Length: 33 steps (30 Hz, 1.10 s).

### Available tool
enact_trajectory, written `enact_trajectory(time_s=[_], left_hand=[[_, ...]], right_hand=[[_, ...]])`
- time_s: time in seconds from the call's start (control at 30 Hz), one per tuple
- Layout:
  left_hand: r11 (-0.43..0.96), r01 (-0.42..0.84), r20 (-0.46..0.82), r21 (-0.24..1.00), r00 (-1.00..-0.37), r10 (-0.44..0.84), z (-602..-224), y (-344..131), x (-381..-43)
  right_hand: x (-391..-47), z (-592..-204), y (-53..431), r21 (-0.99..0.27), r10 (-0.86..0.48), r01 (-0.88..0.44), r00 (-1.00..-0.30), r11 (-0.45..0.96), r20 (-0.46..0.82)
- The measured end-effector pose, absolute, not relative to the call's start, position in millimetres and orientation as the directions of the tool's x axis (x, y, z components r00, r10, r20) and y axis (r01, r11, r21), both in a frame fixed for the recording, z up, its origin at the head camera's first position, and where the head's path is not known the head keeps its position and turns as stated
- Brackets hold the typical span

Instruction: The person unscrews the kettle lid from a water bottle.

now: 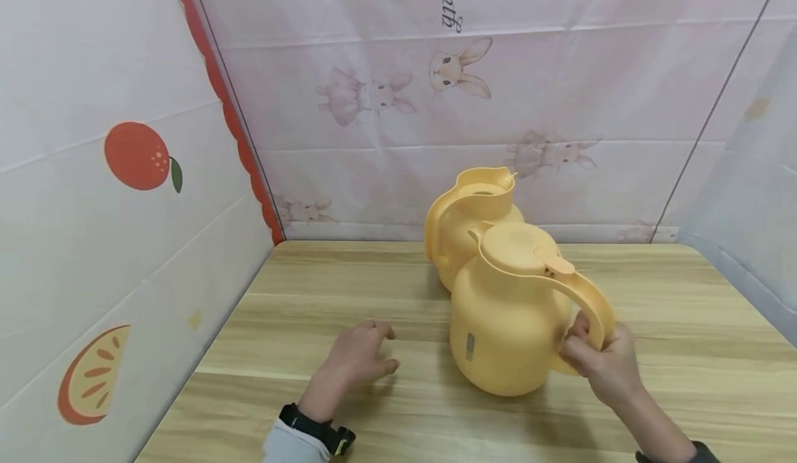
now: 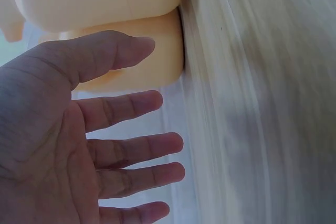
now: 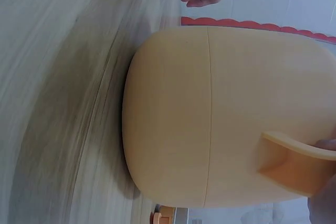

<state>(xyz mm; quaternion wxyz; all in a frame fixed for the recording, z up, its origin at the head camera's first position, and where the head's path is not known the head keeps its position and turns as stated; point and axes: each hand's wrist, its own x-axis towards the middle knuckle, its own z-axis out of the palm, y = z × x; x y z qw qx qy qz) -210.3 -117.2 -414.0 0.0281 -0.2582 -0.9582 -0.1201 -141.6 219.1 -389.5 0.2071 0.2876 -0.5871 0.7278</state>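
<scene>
A yellow vacuum jug (image 1: pixel 504 331) with a round lid (image 1: pixel 513 247) and a looped handle stands toward the front of the table. My right hand (image 1: pixel 607 366) grips that handle, the fingers curled round its lower part. Whether its base touches the tabletop or hangs just above it, I cannot tell. Behind it and slightly left is a second yellow jug (image 1: pixel 457 231), its top uncovered and its handle turned left. My left hand (image 1: pixel 355 356) hovers over the table left of the front jug, apart from it. In the left wrist view its fingers (image 2: pixel 136 150) are spread, holding nothing.
The wood-grain table (image 1: pixel 299 297) meets a pink rabbit-print sheet (image 1: pixel 373 186) at the back, close behind the rear jug. A white fruit-print sheet (image 1: pixel 187 262) borders the left side. In the right wrist view, a small orange object (image 3: pixel 165 215) shows beyond the front jug.
</scene>
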Motion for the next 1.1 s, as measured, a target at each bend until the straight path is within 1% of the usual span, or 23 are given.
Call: enact_trajectory(time_s=[0.33,0.6,0.7,0.8,0.97,1.07,1.1], left_hand=[[0.864,0.442,0.08,0.241,-0.896,0.436,-414.0,-135.5,-210.2],[0.865,0.429,0.078,0.26,-0.903,0.423,-413.5,-141.0,-210.3],[0.864,0.429,0.08,0.263,-0.902,0.424,-413.9,-140.9,-210.0],[0.864,0.429,0.084,0.263,-0.902,0.423,-415.4,-140.7,-209.7],[0.861,0.438,0.094,0.259,-0.898,0.429,-416.8,-138.9,-208.3],[0.857,0.446,0.09,0.259,-0.894,0.438,-416.6,-136.4,-206.5],[0.856,0.45,0.088,0.256,-0.892,0.443,-416.5,-135.5,-205.9]], right_hand=[[-148.7,-392.2,208.3,-0.72,-0.08,-0.657,-0.724,-0.222,0.685],[-151.9,-390.9,201.0,-0.736,-0.112,-0.639,-0.733,-0.224,0.671],[-150.4,-390.1,201.0,-0.764,-0.127,-0.618,-0.756,-0.185,0.643],[-148.0,-389.3,204.1,-0.793,-0.171,-0.591,-0.775,-0.145,0.609],[-145.1,-388.2,212.8,-0.791,-0.256,-0.601,-0.751,-0.115,0.608],[-142.8,-387.9,218.1,-0.798,-0.277,-0.6,-0.758,-0.061,0.591],[-141.7,-388.1,219.6,-0.801,-0.277,-0.598,-0.766,-0.022,0.58]])
